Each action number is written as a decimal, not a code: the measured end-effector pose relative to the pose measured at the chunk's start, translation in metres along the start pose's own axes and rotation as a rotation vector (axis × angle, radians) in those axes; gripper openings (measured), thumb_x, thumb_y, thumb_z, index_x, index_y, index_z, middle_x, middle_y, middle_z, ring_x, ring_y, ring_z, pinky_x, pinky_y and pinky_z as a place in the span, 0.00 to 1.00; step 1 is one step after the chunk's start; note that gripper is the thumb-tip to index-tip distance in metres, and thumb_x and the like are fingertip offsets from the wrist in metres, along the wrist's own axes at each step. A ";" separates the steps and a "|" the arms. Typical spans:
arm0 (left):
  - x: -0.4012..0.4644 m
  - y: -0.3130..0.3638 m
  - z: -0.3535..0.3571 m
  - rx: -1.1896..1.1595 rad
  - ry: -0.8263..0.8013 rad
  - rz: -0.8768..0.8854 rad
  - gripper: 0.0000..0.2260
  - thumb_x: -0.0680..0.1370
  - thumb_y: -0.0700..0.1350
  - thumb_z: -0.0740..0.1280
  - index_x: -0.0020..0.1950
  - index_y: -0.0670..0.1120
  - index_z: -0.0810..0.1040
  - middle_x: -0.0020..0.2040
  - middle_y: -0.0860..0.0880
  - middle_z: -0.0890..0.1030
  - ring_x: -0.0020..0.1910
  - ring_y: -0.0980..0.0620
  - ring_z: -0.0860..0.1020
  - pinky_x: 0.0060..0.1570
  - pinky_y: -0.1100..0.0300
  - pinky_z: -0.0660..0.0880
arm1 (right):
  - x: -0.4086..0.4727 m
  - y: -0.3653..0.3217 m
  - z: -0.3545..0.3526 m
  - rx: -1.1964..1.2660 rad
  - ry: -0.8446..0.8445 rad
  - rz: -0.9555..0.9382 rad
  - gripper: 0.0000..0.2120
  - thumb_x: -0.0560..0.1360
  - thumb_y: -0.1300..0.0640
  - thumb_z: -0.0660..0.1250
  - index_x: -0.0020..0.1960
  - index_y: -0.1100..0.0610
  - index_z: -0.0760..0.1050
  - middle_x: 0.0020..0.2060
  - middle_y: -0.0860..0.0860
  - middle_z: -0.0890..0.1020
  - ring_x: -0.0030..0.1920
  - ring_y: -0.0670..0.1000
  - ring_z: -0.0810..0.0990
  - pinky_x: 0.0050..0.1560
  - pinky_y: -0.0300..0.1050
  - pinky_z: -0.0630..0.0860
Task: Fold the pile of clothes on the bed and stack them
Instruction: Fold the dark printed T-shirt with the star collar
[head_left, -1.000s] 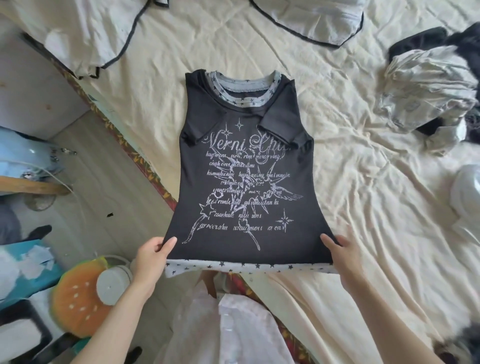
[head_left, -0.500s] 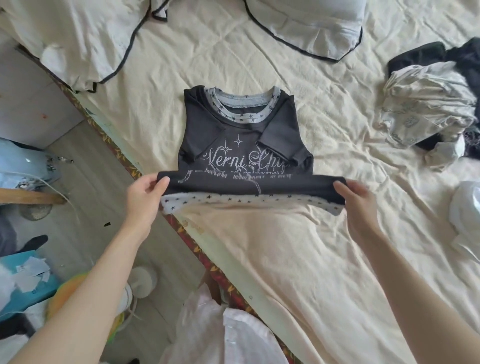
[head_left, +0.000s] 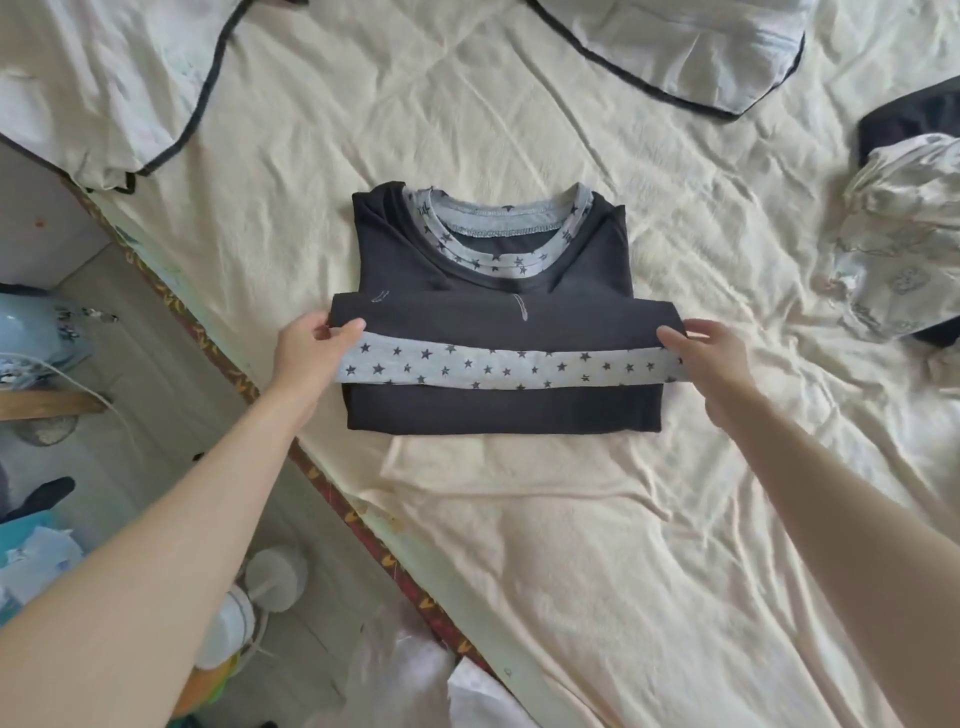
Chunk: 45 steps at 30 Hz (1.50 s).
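Head view: both hands' grip pinches black shirt (head_left: 498, 415) on cream bedsheet (head_left: 571, 545) beside wooden floor (head_left: 171, 415).

**Count of Things on and beside the Bed**

One black shirt (head_left: 498, 415) lay on one cream-sheeted bed (head_left: 571, 545). Two hands were in view: one left hand (head_left: 306, 358) and one right hand (head_left: 711, 364). Two white pillows with dark piping sat at the far edge, one (head_left: 104, 78) at left and one (head_left: 675, 47) at right. One heap of unfolded clothes (head_left: 904, 234) was at the right side; how many garments it held could not be told.
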<state>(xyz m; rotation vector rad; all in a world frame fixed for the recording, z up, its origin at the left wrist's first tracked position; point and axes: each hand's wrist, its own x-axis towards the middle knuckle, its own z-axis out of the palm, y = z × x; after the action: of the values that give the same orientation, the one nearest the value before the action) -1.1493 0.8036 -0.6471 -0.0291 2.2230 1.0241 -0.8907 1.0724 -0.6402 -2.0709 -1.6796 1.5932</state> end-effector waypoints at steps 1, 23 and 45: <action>0.000 -0.004 0.001 0.019 0.010 -0.019 0.11 0.75 0.46 0.69 0.51 0.39 0.78 0.46 0.45 0.79 0.44 0.50 0.76 0.46 0.57 0.71 | 0.001 0.003 0.001 -0.017 0.009 0.020 0.20 0.74 0.56 0.68 0.63 0.62 0.73 0.50 0.54 0.80 0.46 0.51 0.80 0.40 0.39 0.74; 0.070 0.059 0.006 0.121 0.124 0.147 0.23 0.75 0.34 0.64 0.69 0.47 0.68 0.60 0.45 0.70 0.50 0.52 0.72 0.54 0.61 0.71 | 0.044 -0.075 0.034 0.205 0.059 0.029 0.19 0.77 0.61 0.64 0.67 0.60 0.68 0.54 0.55 0.77 0.48 0.50 0.77 0.56 0.47 0.77; 0.104 0.054 0.010 -0.126 0.286 0.123 0.05 0.77 0.50 0.66 0.47 0.49 0.73 0.45 0.52 0.78 0.46 0.53 0.76 0.52 0.56 0.74 | 0.082 -0.078 0.034 0.158 0.208 0.029 0.08 0.77 0.58 0.62 0.53 0.59 0.76 0.37 0.51 0.76 0.32 0.44 0.73 0.31 0.35 0.69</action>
<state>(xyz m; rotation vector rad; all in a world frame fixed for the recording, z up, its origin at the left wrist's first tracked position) -1.2389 0.8740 -0.6771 -0.1008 2.4369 1.2954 -0.9780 1.1472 -0.6653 -2.1070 -1.4160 1.4097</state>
